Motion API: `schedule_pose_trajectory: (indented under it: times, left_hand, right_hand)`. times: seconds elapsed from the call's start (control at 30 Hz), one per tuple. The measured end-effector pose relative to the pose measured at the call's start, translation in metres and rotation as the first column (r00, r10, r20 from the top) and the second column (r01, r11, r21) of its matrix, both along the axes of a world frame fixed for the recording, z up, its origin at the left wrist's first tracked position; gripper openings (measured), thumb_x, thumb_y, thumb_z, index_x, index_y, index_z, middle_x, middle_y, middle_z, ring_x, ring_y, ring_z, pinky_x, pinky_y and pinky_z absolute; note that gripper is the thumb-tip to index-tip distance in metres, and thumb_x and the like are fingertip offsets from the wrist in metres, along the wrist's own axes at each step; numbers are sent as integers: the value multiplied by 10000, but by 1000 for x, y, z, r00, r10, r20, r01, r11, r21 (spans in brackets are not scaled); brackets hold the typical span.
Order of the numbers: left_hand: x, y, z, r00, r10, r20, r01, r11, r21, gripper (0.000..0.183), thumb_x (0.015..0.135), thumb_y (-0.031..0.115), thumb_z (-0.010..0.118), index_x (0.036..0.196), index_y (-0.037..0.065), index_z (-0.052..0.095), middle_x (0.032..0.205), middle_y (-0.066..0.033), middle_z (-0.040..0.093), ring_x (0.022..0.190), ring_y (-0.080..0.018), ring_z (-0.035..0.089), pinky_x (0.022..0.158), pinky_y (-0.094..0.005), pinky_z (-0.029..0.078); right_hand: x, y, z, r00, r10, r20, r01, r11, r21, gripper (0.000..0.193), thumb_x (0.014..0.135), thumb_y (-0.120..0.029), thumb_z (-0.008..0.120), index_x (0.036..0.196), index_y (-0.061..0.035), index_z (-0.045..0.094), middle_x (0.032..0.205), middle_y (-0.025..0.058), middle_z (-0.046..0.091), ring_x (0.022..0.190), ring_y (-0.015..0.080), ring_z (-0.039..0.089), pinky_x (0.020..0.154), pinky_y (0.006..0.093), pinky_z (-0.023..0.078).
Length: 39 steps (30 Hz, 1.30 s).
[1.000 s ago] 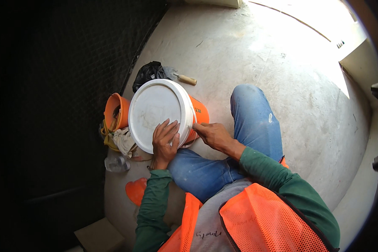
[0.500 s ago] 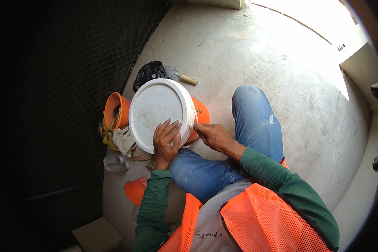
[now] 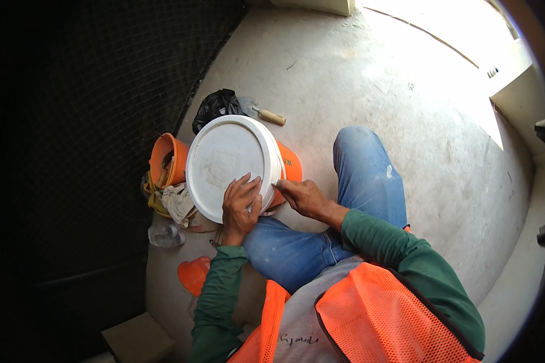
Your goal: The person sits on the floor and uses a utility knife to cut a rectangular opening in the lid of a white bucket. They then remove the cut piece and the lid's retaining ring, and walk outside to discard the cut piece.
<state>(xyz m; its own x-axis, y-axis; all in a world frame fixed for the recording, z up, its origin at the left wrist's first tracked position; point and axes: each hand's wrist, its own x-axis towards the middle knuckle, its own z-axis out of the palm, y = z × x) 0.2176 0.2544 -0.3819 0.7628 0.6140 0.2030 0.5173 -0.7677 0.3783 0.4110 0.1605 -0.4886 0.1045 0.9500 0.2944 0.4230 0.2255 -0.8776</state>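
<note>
Both hands work the white lid [image 3: 227, 163] of an orange bucket [image 3: 287, 169] on the floor: left hand [image 3: 241, 202] spread flat on top, right hand [image 3: 301, 196] pinching its near rim. Seemingly prying; next needs upward leverage.

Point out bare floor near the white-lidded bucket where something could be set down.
Bare concrete floor runs beyond the wooden-handled trowel and past the bent blue-jeaned knee. Crowded: left of the round white plastic lid, with small orange bucket, rags and black bag.
</note>
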Motion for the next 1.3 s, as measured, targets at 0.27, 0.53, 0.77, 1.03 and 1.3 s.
schedule_pose_trajectory:
  times: [0.27,0.53,0.77,1.03,1.3]
  left_hand:
    - [1,1,1,1000,2,14,-2,1000,-3,322,951,149,662,1191,-11,804,1304,-134,757,1361,-369,628,1186,-532,421]
    - [1,0,2,1000,-11,-2,11,1000,24,321,956,154,660,1190,-13,803,1310,-135,757,1361,-372,625,1183,-530,418]
    - [2,-1,3,1000,4,8,-4,1000,17,317,952,144,661,1192,-7,802,1315,-130,754,1363,-370,624,1184,-539,416]
    - [2,-2,2,1000,4,3,-4,1000,28,312,941,127,664,1193,11,808,1309,-106,757,1378,-349,621,1197,-548,405]
    - [3,-2,4,1000,5,-5,-5,1000,11,317,937,127,669,1197,5,805,1315,-110,756,1377,-345,624,1205,-538,405]
  right_hand:
    - [2,-3,48,883,-73,-463,-70,956,-284,224,1093,-131,568,1258,6,634,800,205,725,608,311,727,558,410,580]
    - [-21,-10,79,568,-295,-768,-131,889,-439,307,1129,-157,505,1331,69,552,696,105,660,482,188,643,449,340,561]
    - [17,2,96,652,-180,-737,-338,801,-495,315,1114,-144,457,1258,127,525,712,166,689,498,244,684,453,371,601]
    - [38,16,96,911,153,-383,-353,768,-535,205,1110,-142,483,1171,40,553,644,144,659,511,272,700,481,405,596]
    - [29,1,64,820,286,497,-148,943,-299,243,996,-93,577,1223,-58,498,922,176,730,793,370,777,644,500,617]
